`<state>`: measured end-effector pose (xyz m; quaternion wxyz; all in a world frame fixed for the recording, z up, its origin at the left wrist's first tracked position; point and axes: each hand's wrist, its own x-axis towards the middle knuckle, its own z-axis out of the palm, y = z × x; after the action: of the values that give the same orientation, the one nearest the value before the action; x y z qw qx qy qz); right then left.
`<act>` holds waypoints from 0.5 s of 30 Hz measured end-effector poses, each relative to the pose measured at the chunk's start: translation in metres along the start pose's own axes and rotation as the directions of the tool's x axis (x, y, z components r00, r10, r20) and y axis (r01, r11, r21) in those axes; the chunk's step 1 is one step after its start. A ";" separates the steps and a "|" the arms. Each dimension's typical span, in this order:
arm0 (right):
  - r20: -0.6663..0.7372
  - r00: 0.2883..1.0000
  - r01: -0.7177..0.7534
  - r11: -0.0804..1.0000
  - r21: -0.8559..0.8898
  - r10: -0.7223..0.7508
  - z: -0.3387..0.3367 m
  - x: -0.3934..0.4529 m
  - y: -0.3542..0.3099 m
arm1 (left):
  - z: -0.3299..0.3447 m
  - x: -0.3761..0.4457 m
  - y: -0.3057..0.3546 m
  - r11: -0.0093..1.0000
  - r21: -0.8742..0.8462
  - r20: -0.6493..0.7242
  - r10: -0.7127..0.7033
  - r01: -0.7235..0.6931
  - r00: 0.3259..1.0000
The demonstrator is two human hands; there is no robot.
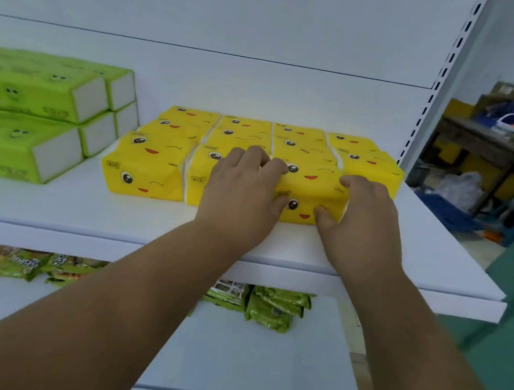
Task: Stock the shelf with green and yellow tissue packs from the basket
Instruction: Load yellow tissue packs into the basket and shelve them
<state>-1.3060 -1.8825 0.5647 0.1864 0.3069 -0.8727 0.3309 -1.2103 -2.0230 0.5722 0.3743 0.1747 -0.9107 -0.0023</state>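
Green tissue packs (35,115) sat stacked two high at left end of shelf (85,209). Yellow tissue packs (146,165) lay in rows at middle, just beside green ones. Your left hand (242,199) curled over front yellow pack (309,190), fingers on top, thumb on front face. Your right hand (365,221) gripped same pack's right end. Snack packets (271,306) lay on lower shelf (245,355). Cluttered desk (482,141) stood far right. Basket not seen.

Both forearms bare, reaching fwd side by side. Left hand (241,202) palm-down, fingers (263,160) curled, thumb out to right. Right hand (364,222) likewise, thumb pointing left, close beside left hand.
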 end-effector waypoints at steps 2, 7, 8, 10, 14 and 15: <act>-0.087 0.996 0.021 0.999 0.029 -0.018 -0.001 -0.015 -0.012 | -0.007 -0.012 0.001 0.997 -0.075 -0.073 -0.001 -0.005 0.997; -0.188 0.975 0.140 0.985 0.101 -0.119 -0.004 -0.063 -0.060 | -0.043 -0.056 -0.006 0.972 -0.220 -0.246 0.032 -0.088 0.969; -0.199 0.971 0.157 0.981 0.111 -0.132 -0.004 -0.073 -0.073 | -0.053 -0.066 -0.009 0.965 -0.240 -0.251 0.045 -0.107 0.967; -0.219 0.964 0.184 0.974 0.135 -0.152 -0.003 -0.098 -0.102 | -0.076 -0.089 -0.023 0.953 -0.272 -0.246 0.062 -0.130 0.967; -0.225 0.959 0.207 0.967 0.151 -0.171 0.006 -0.157 -0.166 | -0.124 -0.143 -0.069 0.948 -0.279 -0.227 0.086 -0.150 0.970; -0.216 0.962 0.203 0.965 0.163 -0.166 0.010 -0.173 -0.182 | -0.134 -0.157 -0.082 0.949 -0.276 -0.227 0.091 -0.154 0.970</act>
<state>-1.0590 -1.9263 0.5503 0.2743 0.3683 -0.7825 0.4205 -0.9892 -2.0323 0.5504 0.4900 0.0597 -0.8645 -0.0947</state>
